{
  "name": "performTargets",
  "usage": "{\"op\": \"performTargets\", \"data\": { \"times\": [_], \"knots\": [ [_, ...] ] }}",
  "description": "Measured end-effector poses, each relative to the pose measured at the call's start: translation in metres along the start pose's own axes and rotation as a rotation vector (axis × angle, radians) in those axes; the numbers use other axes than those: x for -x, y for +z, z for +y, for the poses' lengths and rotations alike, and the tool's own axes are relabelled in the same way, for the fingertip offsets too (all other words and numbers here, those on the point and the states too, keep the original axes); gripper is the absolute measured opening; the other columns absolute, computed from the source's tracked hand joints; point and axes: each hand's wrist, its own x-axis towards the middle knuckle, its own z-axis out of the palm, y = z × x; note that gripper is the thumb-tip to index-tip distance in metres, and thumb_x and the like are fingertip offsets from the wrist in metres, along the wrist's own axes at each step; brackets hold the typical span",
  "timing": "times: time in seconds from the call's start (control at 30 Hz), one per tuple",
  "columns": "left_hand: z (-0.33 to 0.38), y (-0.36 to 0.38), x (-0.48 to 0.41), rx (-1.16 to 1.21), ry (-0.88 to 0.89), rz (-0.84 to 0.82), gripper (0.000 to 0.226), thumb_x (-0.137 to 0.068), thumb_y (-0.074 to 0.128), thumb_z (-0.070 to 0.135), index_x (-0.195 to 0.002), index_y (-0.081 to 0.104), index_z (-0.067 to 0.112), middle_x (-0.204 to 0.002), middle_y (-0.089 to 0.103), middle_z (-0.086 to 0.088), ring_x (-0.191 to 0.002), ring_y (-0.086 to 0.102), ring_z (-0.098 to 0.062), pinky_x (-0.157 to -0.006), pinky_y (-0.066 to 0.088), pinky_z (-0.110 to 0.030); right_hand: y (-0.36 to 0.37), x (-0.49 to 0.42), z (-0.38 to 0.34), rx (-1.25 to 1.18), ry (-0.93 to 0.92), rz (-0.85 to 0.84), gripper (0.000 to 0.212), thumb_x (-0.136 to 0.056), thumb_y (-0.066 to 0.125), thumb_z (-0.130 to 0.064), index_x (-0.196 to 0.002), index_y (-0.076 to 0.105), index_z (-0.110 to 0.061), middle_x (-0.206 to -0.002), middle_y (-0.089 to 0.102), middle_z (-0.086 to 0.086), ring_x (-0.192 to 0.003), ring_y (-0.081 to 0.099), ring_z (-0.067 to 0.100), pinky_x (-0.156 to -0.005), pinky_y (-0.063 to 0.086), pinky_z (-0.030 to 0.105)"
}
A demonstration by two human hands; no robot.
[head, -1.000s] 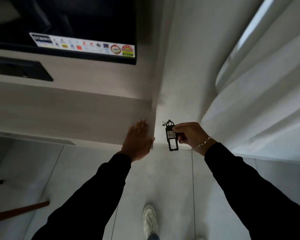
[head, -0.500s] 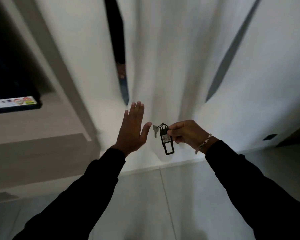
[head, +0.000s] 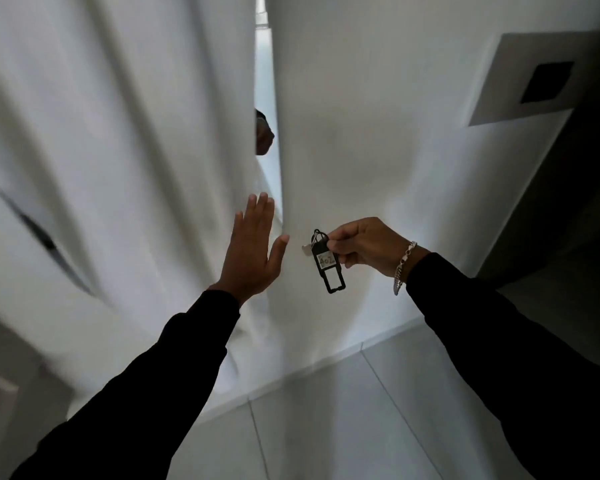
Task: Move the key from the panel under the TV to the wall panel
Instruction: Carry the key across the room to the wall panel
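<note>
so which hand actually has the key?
The right hand, the one with the bracelet, pinches the key by its black tag. The left hand is open, flat and empty.

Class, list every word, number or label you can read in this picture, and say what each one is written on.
"402": handwritten on the pale label of the black key tag hanging from the right hand.
The wall panel at upper right shows a dark square but no readable text.
Nothing else in view carries writing.
</note>
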Motion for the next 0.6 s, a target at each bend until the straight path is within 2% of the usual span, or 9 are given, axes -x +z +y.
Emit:
{"op": "performTargets", "data": {
  "times": [0.23, 0.43, 0.6],
  "knots": [
    [0.043, 0.092, -0.111, 0.024, 0.171, 0.043, 0.07, -0.1, 0.029, 0.042, -0.155, 0.017, 0.001, -0.167, 0.014, -0.017, -0.156, 0.004, -0.032, -0.128, 0.009, -0.056, -0.113, -0.026, 0.021, -0.046, -0.058, 0.128, 0.009, -0.084, 0.061, -0.002, -0.085, 0.07, -0.005, -0.072, 0.061, 0.011, -0.059, 0.052, 0.016, -0.062, 0.048, 0.026],
    [0.085, 0.178, -0.219, 0.072, 0.278, 0.069, 0.069, -0.1, 0.031, 0.04, -0.155, 0.017, 0.001, -0.167, 0.013, -0.018, -0.156, 0.002, -0.032, -0.127, 0.006, -0.055, -0.225, -0.058, 0.031, -0.007, -0.061, 0.292, 0.017, -0.084, 0.061, -0.001, -0.098, 0.066, 0.008, -0.074, 0.061, 0.014, -0.061, 0.053, 0.018, -0.06, 0.048, 0.027],
    [0.135, 0.238, -0.303, 0.094, 0.371, 0.082, 0.068, -0.1, 0.033, 0.037, -0.155, 0.018, 0.001, -0.166, 0.015, -0.02, -0.156, 0.004, -0.033, -0.127, 0.007, -0.055, -0.325, -0.075, 0.036, 0.044, -0.078, 0.415, 0.011, -0.084, 0.061, -0.001, -0.091, 0.069, 0.001, -0.075, 0.062, 0.015, -0.06, 0.056, 0.018, -0.06, 0.051, 0.026]
  ]
}}
